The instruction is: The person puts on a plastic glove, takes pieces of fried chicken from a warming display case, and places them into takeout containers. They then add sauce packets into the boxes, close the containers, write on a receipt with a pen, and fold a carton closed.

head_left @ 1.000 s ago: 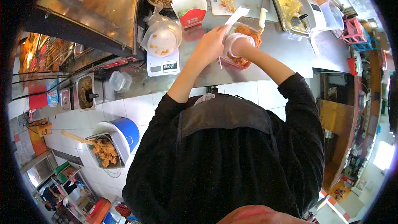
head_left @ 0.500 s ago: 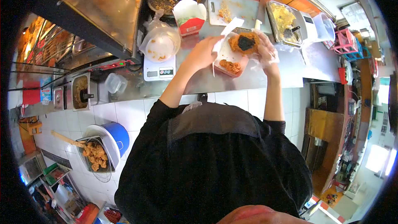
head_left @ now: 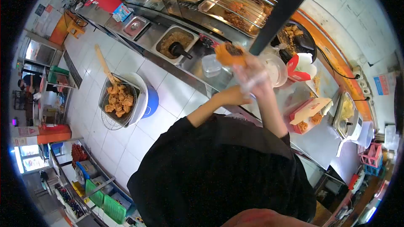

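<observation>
My right hand (head_left: 253,75), in a clear plastic glove, is closed on a piece of fried chicken (head_left: 230,54) with a dark patch. It holds the piece up over the counter, near the metal pan of brown crumbs (head_left: 174,44) and a clear plastic tub (head_left: 211,65). Just below it is my left hand (head_left: 236,96), bare and blurred, its fingers partly hidden. To the right, an open red and white box (head_left: 309,111) with fried pieces inside lies on the counter. A smaller red and white carton (head_left: 300,68) stands behind it.
A wire basket of fried chicken (head_left: 119,99) with a wooden handle rests over a blue bucket (head_left: 152,102) on the floor. Glass-fronted shelves (head_left: 235,14) hold trays of food. A dark post (head_left: 286,12) rises beside the chicken. A black pan (head_left: 296,41) sits further back.
The view has swung left. My right hand has carried the chicken piece from the box towards the crumb pan. My left hand has let go of the box and moved left.
</observation>
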{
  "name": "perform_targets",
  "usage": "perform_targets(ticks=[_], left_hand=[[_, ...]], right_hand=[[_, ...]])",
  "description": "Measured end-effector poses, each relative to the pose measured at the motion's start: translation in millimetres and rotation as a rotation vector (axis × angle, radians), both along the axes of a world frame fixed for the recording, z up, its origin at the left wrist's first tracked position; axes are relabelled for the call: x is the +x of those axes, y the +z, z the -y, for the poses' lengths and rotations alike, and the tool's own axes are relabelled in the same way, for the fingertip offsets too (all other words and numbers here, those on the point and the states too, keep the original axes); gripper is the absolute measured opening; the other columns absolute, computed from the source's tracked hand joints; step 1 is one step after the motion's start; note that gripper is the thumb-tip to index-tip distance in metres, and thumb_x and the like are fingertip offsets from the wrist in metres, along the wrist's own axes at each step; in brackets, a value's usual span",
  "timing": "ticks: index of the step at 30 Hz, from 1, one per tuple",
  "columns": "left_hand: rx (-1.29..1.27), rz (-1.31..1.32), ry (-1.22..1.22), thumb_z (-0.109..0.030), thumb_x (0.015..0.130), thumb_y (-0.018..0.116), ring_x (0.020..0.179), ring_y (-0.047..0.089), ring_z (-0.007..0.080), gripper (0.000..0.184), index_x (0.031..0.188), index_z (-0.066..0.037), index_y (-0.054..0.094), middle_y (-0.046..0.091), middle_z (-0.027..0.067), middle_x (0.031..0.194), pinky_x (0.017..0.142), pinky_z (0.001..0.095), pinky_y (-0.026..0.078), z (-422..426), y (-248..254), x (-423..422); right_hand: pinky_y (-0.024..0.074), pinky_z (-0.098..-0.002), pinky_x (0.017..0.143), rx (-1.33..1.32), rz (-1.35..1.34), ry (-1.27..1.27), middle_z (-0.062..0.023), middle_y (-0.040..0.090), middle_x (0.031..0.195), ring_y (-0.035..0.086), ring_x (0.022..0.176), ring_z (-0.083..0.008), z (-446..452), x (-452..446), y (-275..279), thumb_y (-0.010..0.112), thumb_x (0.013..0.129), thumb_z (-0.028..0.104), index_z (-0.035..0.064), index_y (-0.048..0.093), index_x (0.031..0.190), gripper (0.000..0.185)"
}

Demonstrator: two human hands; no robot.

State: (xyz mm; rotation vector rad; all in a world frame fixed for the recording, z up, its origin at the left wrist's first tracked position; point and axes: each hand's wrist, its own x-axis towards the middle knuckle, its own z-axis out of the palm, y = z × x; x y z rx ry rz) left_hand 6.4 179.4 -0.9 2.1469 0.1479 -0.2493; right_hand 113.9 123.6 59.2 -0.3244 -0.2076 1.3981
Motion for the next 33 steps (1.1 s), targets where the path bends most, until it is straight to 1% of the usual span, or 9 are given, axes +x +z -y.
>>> perform_targets(ticks=[1,4,10,15,18,20,25,31,33], left_hand=[[0.016,0.102,0.016,-0.03,0.082,0.064,0.105,0.057,0.0306,0.051,0.125,-0.005,0.051,0.057,0.0197,0.118,0.09,0.0406,0.045,-16.7,-7.2,-17.7],[-0.11,0.24,0.142,-0.029,0.085,0.064,0.11,0.057,0.0274,0.054,0.131,-0.007,0.048,0.055,0.0149,0.127,0.091,0.0394,0.045,-63.6,-23.3,-70.8],[-0.242,0.165,0.378,-0.022,0.085,0.065,0.111,0.057,0.0233,0.051,0.133,-0.012,0.048,0.057,0.0094,0.126,0.089,0.0362,0.045,-115.1,-32.2,-159.5],[-0.173,0.138,0.401,-0.022,0.085,0.065,0.111,0.057,0.0232,0.05,0.132,-0.014,0.05,0.058,0.0098,0.123,0.087,0.0366,0.046,-146.1,-34.9,-191.2],[-0.164,0.161,0.44,-0.021,0.082,0.067,0.105,0.059,0.0264,0.052,0.13,-0.008,0.05,0.059,0.015,0.121,0.092,0.0363,0.045,-154.8,-29.2,-199.2],[-0.137,0.192,0.451,-0.021,0.082,0.067,0.105,0.059,0.0266,0.053,0.131,-0.008,0.05,0.059,0.0148,0.12,0.091,0.0367,0.045,-161.1,-27.3,-200.3],[-0.165,0.217,0.483,-0.021,0.082,0.067,0.104,0.059,0.0272,0.053,0.13,-0.007,0.049,0.059,0.014,0.121,0.09,0.0369,0.045,-162.0,-28.7,-203.7],[-0.193,0.166,0.471,-0.021,0.083,0.066,0.107,0.058,0.0258,0.052,0.131,-0.01,0.049,0.058,0.0126,0.123,0.088,0.0375,0.046,-163.7,-43.0,-209.8],[-0.154,0.175,0.448,-0.021,0.084,0.065,0.109,0.057,0.0263,0.052,0.132,-0.012,0.048,0.057,0.0127,0.125,0.087,0.0378,0.046,-167.3,-56.8,-207.3]], right_hand=[[0.0502,-0.0446,0.092,0.151,-0.078,0.063,-0.0192,0.053,0.116,0.056,0.108,-0.0361,-36.4,-1.1,-9.3,0.054,0.09,0.015,0.0007,0.044,0.128,0.042],[0.0496,-0.0452,0.093,-0.331,0.124,-0.569,-0.0155,0.057,0.105,0.058,0.1,-0.0337,-128.8,-6.4,-11.5,0.051,0.09,0.009,0.003,0.051,0.118,0.029],[0.0532,-0.0398,0.084,0.201,0.143,-0.752,-0.0064,0.053,0.081,0.057,0.081,-0.0223,-203.7,41.2,-55.3,0.05,0.087,0.001,0.0057,0.052,0.092,0.007],[0.0491,-0.0353,0.086,-0.732,1.686,-0.572,-0.0125,0.061,0.118,0.059,0.103,-0.0251,-194.8,-10.4,17.8,0.06,0.086,0.021,0.0114,0.049,0.131,0.047],[0.0476,-0.0389,0.09,-0.628,2.527,-1.239,-0.0142,0.058,0.123,0.058,0.108,-0.0299,-217.6,4.4,58.4,0.06,0.086,0.035,0.0145,0.046,0.135,0.055],[0.0436,-0.0432,0.095,-0.966,2.413,-0.556,-0.015,0.057,0.124,0.055,0.112,-0.0332,-249.0,9.9,107.8,0.054,0.085,0.054,0.013,0.046,0.134,0.064],[0.0438,-0.0467,0.091,-1.16,2.304,-0.217,-0.015,0.048,0.135,0.05,0.119,-0.0341,-319.6,64.3,68.6,0.045,0.082,0.066,0.0162,0.045,0.135,0.072],[0.0432,-0.044,0.094,-1.084,2.37,-0.658,-0.0176,0.053,0.128,0.052,0.116,-0.0357,-311.0,46.2,70.2,0.041,0.08,0.074,0.008,0.052,0.127,0.082],[0.0442,-0.0433,0.09,-1.068,2.382,-0.45,-0.0172,0.059,0.119,0.056,0.111,-0.0346,-311.0,29.8,79.6,0.041,0.082,0.068,0.0035,0.058,0.116,0.075]])
